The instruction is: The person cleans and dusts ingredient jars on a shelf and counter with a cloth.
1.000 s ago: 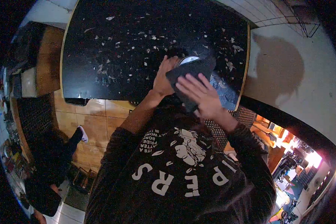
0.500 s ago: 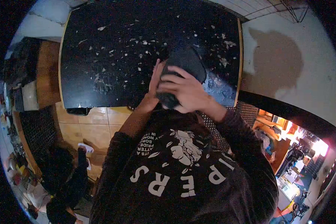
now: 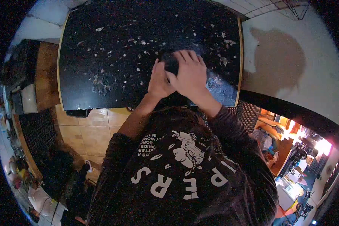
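Between my hands, over the black tabletop (image 3: 116, 71), is a black object (image 3: 172, 64) whose kind I cannot make out. My left hand (image 3: 160, 81) grips it from the left, with its fingers partly hidden. Across its right side lies my right hand (image 3: 193, 73), fingers bent over the far edge and thumb on the near side. Most of the object is covered by the hands. Pale scraps (image 3: 144, 42) that look like paper or peeled flakes are scattered over the tabletop around them.
A person's leg and white shoe (image 3: 89, 166) show on the tiled floor (image 3: 96, 122) at lower left. A wooden cabinet (image 3: 47, 77) stands left of the table. A white wall (image 3: 269, 71) rises at right, with a brightly lit cluttered area (image 3: 297, 169) below it.
The black object has been turned or folded between my hands and shows much less. My right hand has moved farther away over its top; the person's leg at lower left has shifted.
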`<action>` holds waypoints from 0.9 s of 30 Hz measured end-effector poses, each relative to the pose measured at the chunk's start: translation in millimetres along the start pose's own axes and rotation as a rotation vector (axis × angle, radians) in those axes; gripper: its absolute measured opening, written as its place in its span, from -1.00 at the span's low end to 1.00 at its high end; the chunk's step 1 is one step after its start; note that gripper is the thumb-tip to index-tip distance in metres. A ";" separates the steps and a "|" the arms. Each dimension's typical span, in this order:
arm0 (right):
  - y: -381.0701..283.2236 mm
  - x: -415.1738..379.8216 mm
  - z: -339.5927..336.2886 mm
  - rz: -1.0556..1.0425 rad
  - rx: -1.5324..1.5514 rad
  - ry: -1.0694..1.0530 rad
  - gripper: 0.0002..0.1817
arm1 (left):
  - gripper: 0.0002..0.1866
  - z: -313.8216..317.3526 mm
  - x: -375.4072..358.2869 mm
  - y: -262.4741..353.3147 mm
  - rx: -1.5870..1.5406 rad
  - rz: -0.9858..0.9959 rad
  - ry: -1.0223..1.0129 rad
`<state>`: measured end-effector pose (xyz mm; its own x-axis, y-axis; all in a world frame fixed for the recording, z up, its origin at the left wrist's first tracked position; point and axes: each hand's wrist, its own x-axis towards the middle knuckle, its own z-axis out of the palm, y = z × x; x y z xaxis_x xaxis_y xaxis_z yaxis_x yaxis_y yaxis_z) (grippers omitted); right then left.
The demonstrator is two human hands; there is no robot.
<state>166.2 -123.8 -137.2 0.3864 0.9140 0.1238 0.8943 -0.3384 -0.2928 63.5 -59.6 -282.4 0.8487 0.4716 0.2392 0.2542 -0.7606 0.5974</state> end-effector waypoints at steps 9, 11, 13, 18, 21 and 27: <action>13.5 10.4 -1.5 -0.639 0.413 -0.151 -0.64 | -0.32 -15.8 -6.5 7.4 -0.908 -0.465 0.036; 15.7 11.6 -8.2 -0.772 0.461 -0.175 -0.65 | -0.33 15.7 -16.3 -13.2 -0.266 -0.166 0.022; 22.6 14.2 -10.8 -0.954 0.523 -0.211 -0.64 | -0.37 -38.2 14.7 7.9 -0.338 -0.457 -0.567; 20.3 12.0 -6.7 -0.866 0.235 -0.126 -0.59 | -0.28 56.5 -26.1 -27.5 -0.852 -0.086 0.284; 21.4 15.4 -7.4 -0.539 0.158 -0.069 -0.55 | -0.18 3.1 -6.5 5.2 -0.730 -0.210 0.128; 79.1 -7.4 51.2 0.628 1.099 -0.225 -0.39 | -0.01 -2.9 -2.2 7.7 -0.153 -0.077 0.156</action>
<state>222.5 -145.9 -209.8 0.5292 0.7198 -0.4493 -0.1223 -0.4593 -0.8798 62.3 -65.2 -276.1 0.7444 0.5981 0.2969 0.2324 -0.6488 0.7246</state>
